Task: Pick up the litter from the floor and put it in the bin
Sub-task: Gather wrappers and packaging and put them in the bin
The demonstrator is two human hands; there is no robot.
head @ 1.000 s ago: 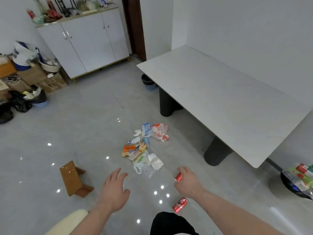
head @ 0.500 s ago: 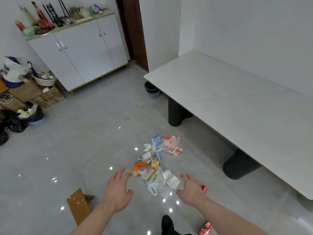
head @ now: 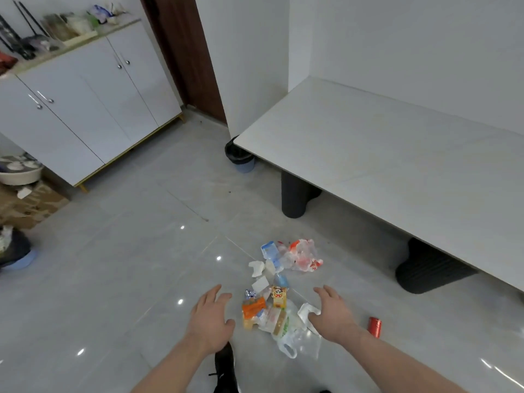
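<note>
Reaching for the litter, nothing picked up yet.

Both hands hang spread and empty over the floor: the left hand beside the orange packet, the right hand over the white plastic bag. The litter pile lies between them, a red can apart to the right. The bin stands well off by the table; next comes stooping and gathering wrappers, probably in several trips.
</note>
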